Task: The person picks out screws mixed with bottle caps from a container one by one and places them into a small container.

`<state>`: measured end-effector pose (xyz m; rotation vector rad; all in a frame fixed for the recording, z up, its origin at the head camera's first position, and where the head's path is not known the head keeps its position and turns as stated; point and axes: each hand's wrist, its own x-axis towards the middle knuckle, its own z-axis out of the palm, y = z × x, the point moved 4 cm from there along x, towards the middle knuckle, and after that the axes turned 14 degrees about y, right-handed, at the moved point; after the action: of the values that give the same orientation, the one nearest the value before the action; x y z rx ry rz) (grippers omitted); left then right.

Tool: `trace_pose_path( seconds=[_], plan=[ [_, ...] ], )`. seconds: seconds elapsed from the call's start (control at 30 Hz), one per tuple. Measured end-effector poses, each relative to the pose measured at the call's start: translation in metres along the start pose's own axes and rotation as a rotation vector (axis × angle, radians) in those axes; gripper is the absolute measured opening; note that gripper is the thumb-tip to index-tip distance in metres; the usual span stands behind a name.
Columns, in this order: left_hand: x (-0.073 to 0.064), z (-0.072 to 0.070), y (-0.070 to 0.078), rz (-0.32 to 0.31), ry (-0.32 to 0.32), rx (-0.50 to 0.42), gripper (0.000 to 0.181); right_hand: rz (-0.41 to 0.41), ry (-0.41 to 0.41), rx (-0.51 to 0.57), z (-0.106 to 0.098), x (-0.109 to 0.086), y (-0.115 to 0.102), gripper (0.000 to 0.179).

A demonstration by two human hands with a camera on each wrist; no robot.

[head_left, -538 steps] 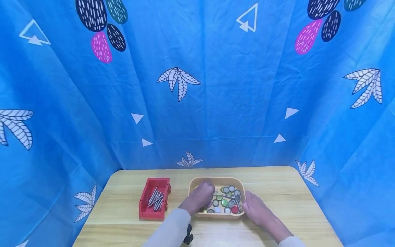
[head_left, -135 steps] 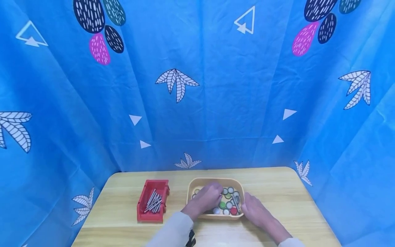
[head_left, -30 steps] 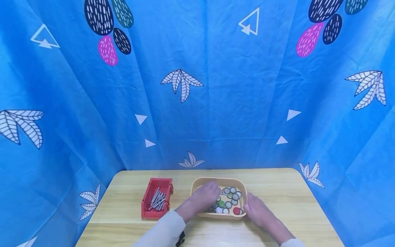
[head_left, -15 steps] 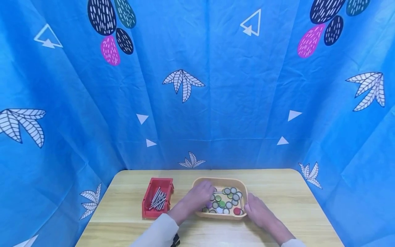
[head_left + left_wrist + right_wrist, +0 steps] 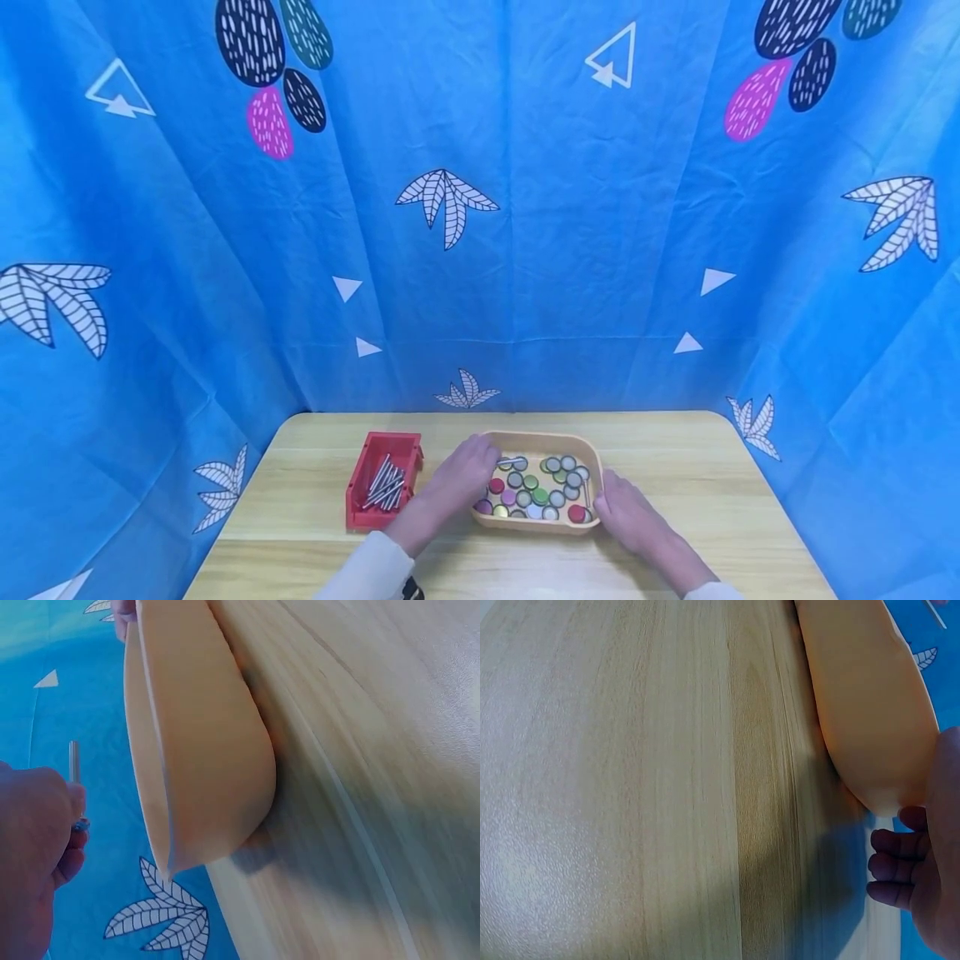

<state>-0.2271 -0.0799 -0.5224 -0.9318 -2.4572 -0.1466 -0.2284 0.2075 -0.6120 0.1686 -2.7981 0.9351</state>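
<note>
My left hand (image 5: 467,468) pinches a thin silver metal rod (image 5: 73,761) over the left end of a beige tray (image 5: 540,527). In the left wrist view the rod stands up from between thumb and fingers, its lower part hidden by them. Inside the tray lie several bottle caps (image 5: 540,496), green, red, purple and silvery. Another metal rod (image 5: 587,492) lies among them near the right wall. My right hand (image 5: 626,510) grips the tray's right end; in the right wrist view its fingers (image 5: 892,868) curl below the rim.
A red bin (image 5: 358,518) with several silver rods (image 5: 384,483) stands left of the tray, close to my left forearm. Both containers are on a light wooden table (image 5: 660,450). A blue patterned curtain (image 5: 585,250) surrounds the table's back and sides.
Over the last second my left hand has moved left with the rod, uncovering more caps. Earlier, more rods lay among the caps. My right hand stays at the tray's right end.
</note>
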Motion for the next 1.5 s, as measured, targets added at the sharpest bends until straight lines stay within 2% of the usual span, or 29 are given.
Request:
trace_pose_path(
  seconds=[0.07,0.1,0.2,0.27,0.3,0.37,0.47,0.67,0.83,1.0,1.13,1.27,1.37,1.5],
  plan=[
    [-0.004,-0.004,-0.002,0.017,0.023,0.039,0.031,0.002,0.0,0.001,0.0,-0.001,0.0,0.028],
    [-0.006,-0.006,-0.003,0.054,0.046,0.08,0.036,0.002,0.0,-0.001,0.0,-0.001,0.0,0.028],
    [-0.012,-0.011,-0.008,0.035,0.083,0.076,0.039,0.001,-0.002,-0.002,0.0,-0.002,-0.001,0.029],
    [-0.015,-0.014,-0.012,-0.006,0.088,0.021,0.037,-0.005,0.0,-0.008,0.0,-0.002,-0.001,0.029],
    [-0.017,-0.015,-0.015,-0.052,0.08,-0.024,0.032,-0.006,-0.001,-0.005,-0.001,-0.002,-0.001,0.029],
    [-0.021,-0.018,-0.02,-0.105,0.069,-0.07,0.028,-0.009,-0.002,-0.004,-0.001,-0.002,-0.002,0.028],
    [-0.027,-0.021,-0.027,-0.171,0.064,-0.105,0.021,-0.009,-0.006,0.008,-0.002,-0.002,-0.003,0.027],
    [-0.042,-0.027,-0.038,-0.135,0.114,-0.023,0.013,-0.007,-0.008,0.024,-0.002,-0.002,-0.003,0.028],
    [-0.055,-0.028,-0.049,-0.182,0.132,-0.021,0.009,-0.007,0.0,0.027,-0.002,-0.001,-0.002,0.029],
    [-0.07,-0.03,-0.06,-0.209,0.15,0.025,0.014,-0.009,-0.001,0.022,-0.002,-0.001,-0.001,0.028],
    [-0.083,-0.031,-0.069,-0.231,0.158,0.053,0.024,-0.013,-0.005,0.02,-0.001,-0.001,-0.002,0.028],
    [-0.096,-0.032,-0.079,-0.295,0.141,0.065,0.032,-0.003,-0.011,0.029,-0.001,-0.002,-0.002,0.028],
    [-0.106,-0.033,-0.087,-0.339,0.129,0.097,0.028,0.002,-0.012,0.023,-0.002,-0.001,-0.001,0.028],
    [-0.118,-0.033,-0.095,-0.329,0.167,0.179,0.019,-0.005,-0.007,0.019,-0.002,-0.001,-0.001,0.03]
  ],
)
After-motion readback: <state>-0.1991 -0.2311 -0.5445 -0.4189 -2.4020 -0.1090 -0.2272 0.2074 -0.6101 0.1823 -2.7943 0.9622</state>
